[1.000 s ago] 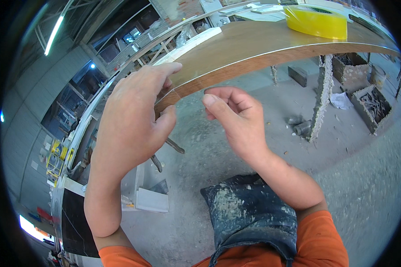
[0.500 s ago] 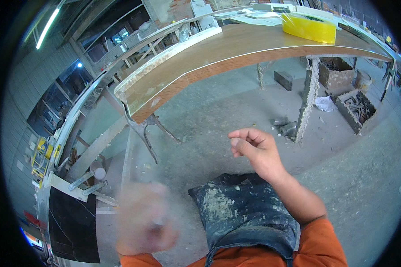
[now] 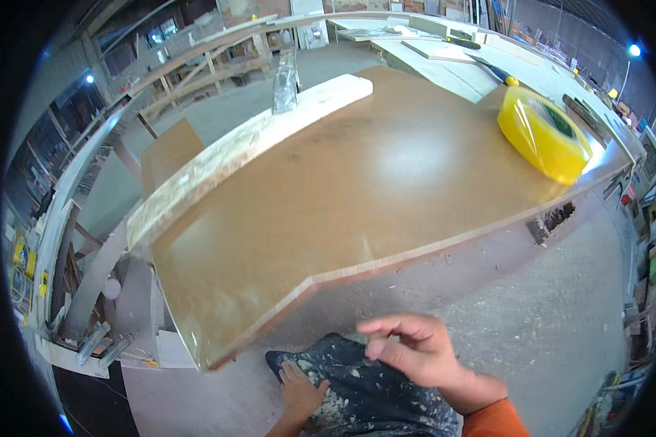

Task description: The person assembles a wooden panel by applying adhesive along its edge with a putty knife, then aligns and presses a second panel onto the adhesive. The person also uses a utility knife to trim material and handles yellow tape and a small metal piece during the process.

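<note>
My left hand point(image 3: 302, 393) lies flat, fingers outstretched, on the dark, white-stained apron point(image 3: 342, 364) over my lap. My right hand point(image 3: 412, 349) hovers in front of the apron, fingers half curled. A gap shows between index finger and thumb, with nothing visible in it. Beyond both hands is a brown, smooth-faced board point(image 3: 328, 189) with a notched near edge. A big yellow roll of tape point(image 3: 536, 149) rests on the board's right end. Along the far left edge runs a curved, whitish strip point(image 3: 248, 138), with a grey metal bar point(image 3: 286, 84) meeting it.
Farther back stands a white-topped bench point(image 3: 444, 69) with a blue-and-yellow-handled tool point(image 3: 499, 73) on it. A dark slab point(image 3: 98, 400) is low at the left. Under the board's right side a box of scraps point(image 3: 550, 222) sits on the floor. Assorted goods point(image 3: 652, 277) line the right side.
The view has shifted closer over the board, showing more of its top. My left hand, blurred before, now rests on the apron. My right hand keeps much the same half-curled pose.
</note>
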Tool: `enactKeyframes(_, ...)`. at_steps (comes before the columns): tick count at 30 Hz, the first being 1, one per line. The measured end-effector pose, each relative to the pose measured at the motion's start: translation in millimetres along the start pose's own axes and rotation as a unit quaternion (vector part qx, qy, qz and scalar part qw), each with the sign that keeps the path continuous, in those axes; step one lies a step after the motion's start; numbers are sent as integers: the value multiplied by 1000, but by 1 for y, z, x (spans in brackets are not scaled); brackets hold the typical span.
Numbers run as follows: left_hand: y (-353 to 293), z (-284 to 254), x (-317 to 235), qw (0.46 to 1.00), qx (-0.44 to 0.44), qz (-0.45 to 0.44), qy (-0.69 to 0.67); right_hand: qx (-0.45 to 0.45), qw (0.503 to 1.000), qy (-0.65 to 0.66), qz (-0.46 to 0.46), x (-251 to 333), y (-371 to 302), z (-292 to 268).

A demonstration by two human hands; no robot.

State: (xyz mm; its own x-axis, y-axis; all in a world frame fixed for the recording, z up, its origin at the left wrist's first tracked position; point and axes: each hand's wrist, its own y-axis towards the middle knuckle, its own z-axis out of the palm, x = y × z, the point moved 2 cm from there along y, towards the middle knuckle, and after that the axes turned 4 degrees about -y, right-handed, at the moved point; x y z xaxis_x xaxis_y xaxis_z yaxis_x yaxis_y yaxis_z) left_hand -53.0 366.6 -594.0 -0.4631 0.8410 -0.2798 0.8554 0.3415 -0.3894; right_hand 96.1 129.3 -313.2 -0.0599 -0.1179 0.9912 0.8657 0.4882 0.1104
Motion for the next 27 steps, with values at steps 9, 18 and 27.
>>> enactKeyframes(9,-46,-62,24,966,204,-155,-41,179,979,-17,91,83,-16,30)
enactKeyframes(18,-158,-213,15,925,370,-21,-84,-8,977,-154,147,319,8,-41)
enactKeyframes(27,-116,-525,-240,776,291,161,-536,-335,820,-438,154,332,108,-234)
